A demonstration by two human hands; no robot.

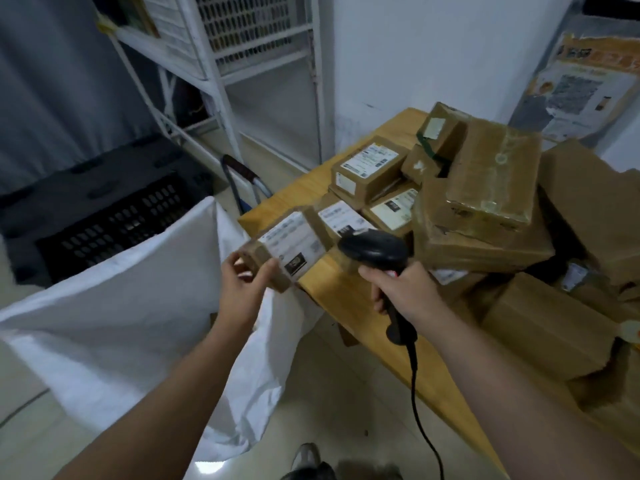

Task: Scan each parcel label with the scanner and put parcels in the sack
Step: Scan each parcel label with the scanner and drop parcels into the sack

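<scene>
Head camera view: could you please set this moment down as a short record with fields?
left-hand grip: holds small parcel, label up, at the table edge
right-hand grip: curled round scanner handle, head toward the small parcel
sack: white, standing left of the table
table: wooden, piled with more parcels
black crate: behind the sack
stage: small parcel not yet in sack

the sack (121, 323) gapes open just left of the table (346, 306) corner. stacked boxes (491, 188) crowd the table's right and back. a black crate (114, 223) stands behind the sack.
</scene>
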